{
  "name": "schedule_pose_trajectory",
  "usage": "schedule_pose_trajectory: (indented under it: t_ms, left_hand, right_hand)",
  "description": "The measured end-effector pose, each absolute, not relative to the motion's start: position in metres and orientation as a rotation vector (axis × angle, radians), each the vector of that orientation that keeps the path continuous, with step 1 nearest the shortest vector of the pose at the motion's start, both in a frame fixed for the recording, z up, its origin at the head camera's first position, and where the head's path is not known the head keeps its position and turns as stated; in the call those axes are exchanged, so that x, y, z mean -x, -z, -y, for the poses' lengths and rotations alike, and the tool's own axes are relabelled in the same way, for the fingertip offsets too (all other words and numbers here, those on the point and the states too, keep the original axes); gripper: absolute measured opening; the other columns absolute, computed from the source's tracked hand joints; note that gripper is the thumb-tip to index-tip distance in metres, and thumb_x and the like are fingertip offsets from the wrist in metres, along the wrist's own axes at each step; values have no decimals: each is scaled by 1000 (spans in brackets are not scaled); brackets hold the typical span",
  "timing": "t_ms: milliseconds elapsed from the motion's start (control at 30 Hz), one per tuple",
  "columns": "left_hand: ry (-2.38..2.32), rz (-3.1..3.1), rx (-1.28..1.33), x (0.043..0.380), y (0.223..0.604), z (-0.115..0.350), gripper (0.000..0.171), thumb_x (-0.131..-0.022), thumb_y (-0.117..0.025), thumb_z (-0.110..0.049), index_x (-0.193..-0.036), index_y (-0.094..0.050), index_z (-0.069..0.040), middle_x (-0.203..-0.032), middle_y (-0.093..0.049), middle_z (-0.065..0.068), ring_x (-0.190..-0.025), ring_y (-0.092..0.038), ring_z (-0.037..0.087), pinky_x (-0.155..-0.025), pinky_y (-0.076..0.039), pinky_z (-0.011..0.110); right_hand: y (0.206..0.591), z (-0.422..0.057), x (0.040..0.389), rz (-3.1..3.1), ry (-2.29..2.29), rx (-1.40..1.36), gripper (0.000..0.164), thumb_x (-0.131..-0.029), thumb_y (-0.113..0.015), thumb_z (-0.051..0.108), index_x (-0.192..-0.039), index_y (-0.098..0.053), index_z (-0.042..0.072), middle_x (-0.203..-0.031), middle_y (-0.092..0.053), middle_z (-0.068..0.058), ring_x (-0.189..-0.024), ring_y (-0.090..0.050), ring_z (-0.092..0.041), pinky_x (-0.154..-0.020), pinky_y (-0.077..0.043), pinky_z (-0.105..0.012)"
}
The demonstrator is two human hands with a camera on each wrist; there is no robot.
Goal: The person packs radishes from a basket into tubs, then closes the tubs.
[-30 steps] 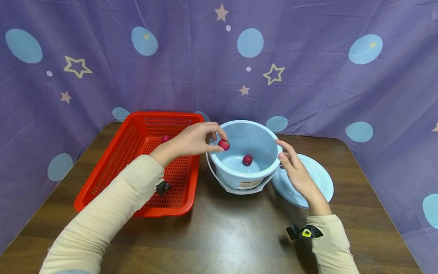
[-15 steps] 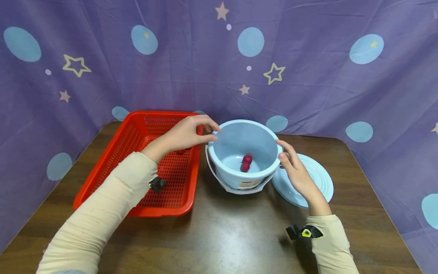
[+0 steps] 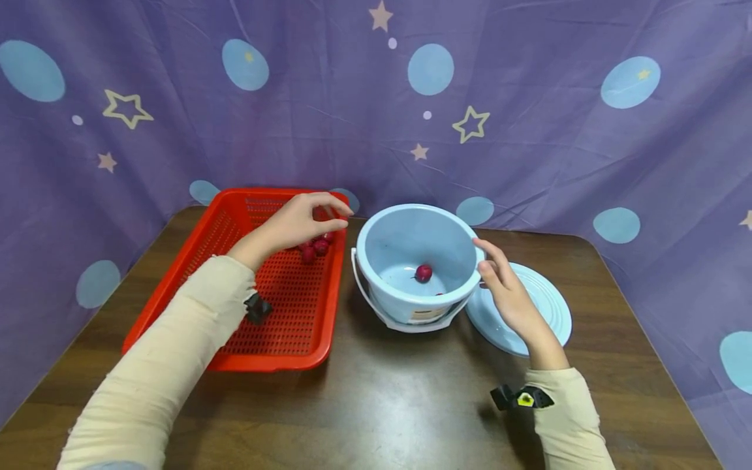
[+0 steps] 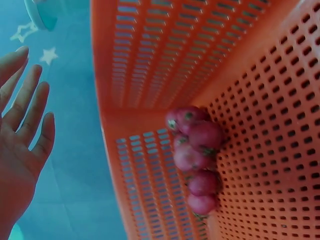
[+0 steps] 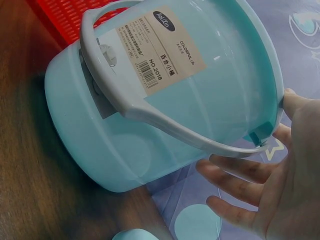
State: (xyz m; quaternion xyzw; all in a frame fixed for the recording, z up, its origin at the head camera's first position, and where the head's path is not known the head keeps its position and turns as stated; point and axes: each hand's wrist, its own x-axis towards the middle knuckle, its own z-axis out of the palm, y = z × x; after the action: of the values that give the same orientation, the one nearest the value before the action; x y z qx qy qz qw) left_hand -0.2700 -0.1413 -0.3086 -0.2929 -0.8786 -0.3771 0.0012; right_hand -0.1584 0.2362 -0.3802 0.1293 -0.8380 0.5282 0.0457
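Note:
My left hand (image 3: 294, 222) hovers over the right side of the red plastic basket (image 3: 323, 346), fingers spread and holding nothing. Below it several round red radishes (image 4: 200, 145) lie clustered in a corner of the basket. Inside the light blue bucket (image 3: 431, 228) one radish (image 3: 423, 273) rests on the bottom. A sliver of a second one shows past the near rim. My right hand (image 3: 511, 303) touches the bucket's right rim with thumb and fingertips. In the right wrist view its other fingers reach out loosely beside the wall, near the white handle (image 5: 170, 127).
A light blue round lid (image 3: 546, 303) lies on the wooden table (image 3: 376, 405), right of the bucket and partly under my right hand. Behind the table hangs a purple curtain (image 3: 329, 85) with stars and dots. The basket stands just left of the bucket.
My left hand let a radish go into the bucket and moved left over the basket. Inside the bucket that radish rolled toward the near wall. My right hand stayed at the rim.

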Motion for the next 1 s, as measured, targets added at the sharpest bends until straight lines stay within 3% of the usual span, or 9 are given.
schedule_pose_trajectory:
  t_ms: [167, 400, 700, 833, 1000]
  left_hand:
    - [1226, 2795, 831, 276, 321, 153, 23, -90, -75, -18, -112, -73, -12, -102, -69, 2, -94, -60, 17, -90, -47, 37]
    - [1230, 2812, 745, 286, 338, 176, 26, -90, -74, -18, -113, -72, -7, -112, -69, 8, -109, -60, 24, -100, -42, 45]
    - [1166, 2911, 733, 294, 361, 186, 27, -91, -73, -16, -114, -71, -3, -110, -70, 12, -105, -60, 26, -97, -44, 45]
    - [1136, 2945, 723, 296, 369, 185, 26, -90, -73, -15, -113, -71, -2, -107, -71, 13, -101, -61, 27, -97, -44, 46]
    - [1067, 2980, 694, 300, 377, 184, 24, -88, -75, -14, -110, -72, -4, -107, -71, 13, -98, -60, 28, -95, -45, 47]
  right_hand:
    - [383, -234, 153, 2575, -1605, -376, 48, -109, -36, 29, -155, -29, 21, -131, -52, -21, -113, -52, -27, -93, -45, -39]
    - [384, -232, 149, 2572, -1597, -378, 47, -109, -36, 27, -155, -30, 21, -124, -56, -22, -111, -53, -24, -93, -46, -39]
    - [382, -231, 154, 2553, -1616, -386, 47, -109, -36, 26, -155, -31, 19, -127, -53, -23, -113, -52, -28, -90, -45, -29]
    - [382, -231, 156, 2555, -1613, -388, 47, -109, -36, 26, -155, -30, 18, -130, -51, -23, -114, -51, -28, -89, -45, -29]
    - [381, -234, 158, 2549, -1591, -391, 47, -109, -35, 25, -155, -30, 19, -131, -51, -22, -114, -51, -28, -92, -46, -40]
